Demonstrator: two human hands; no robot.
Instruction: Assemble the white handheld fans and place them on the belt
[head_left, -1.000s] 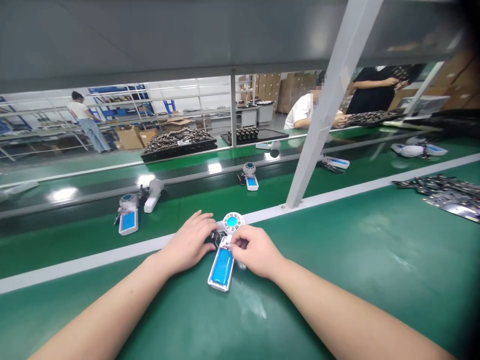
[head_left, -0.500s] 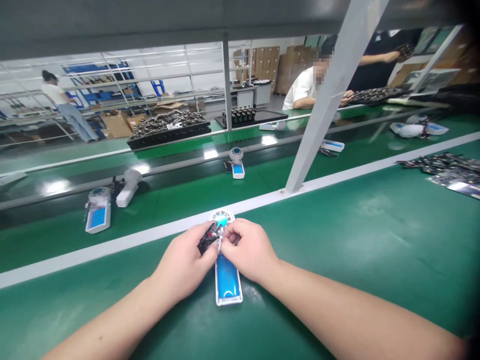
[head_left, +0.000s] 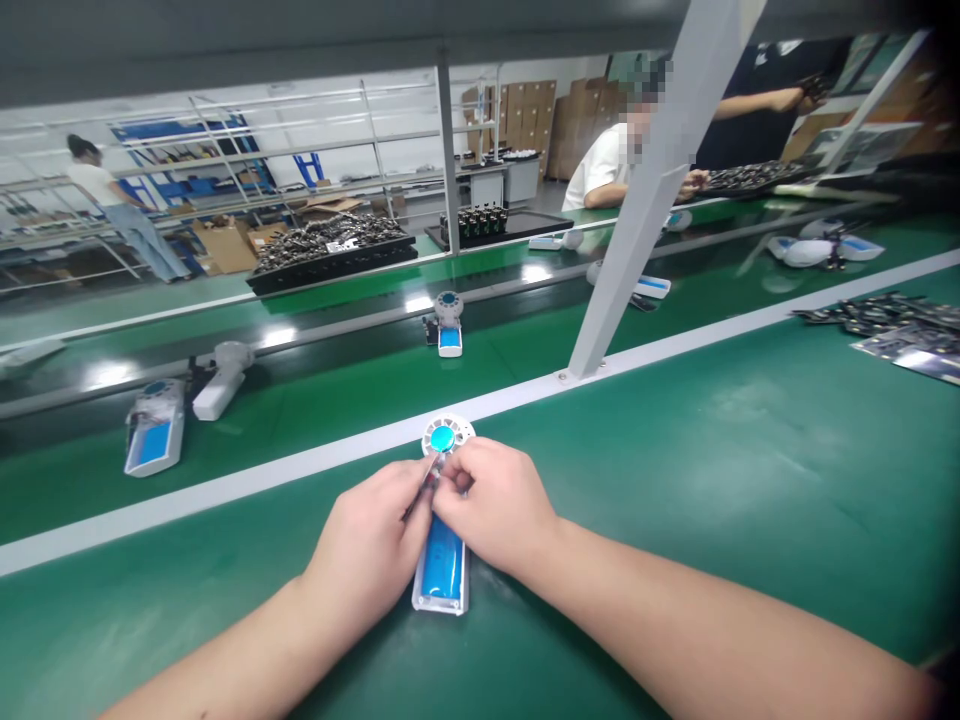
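The fan (head_left: pixel 442 540) lies open-side up on the green desk (head_left: pixel 712 480), close in front of the person, with its round head (head_left: pixel 448 437) pointing away and the blue battery (head_left: pixel 442 552) already seated in the handle. The 2 hands are together over the neck of the fan. The left hand (head_left: pixel 371 545) and right hand (head_left: pixel 499 505) both pinch with their fingertips a small dark board (head_left: pixel 429 478) with wires, held just above the shell and, as far as I can judge, not yet lying flat in it. No cover is on the fan, so its inside is exposed. Beyond the white stripe, 2 similar open fans (head_left: pixel 154 440) (head_left: pixel 448 325) lie on the belt (head_left: pixel 337 400), well apart from the hands.
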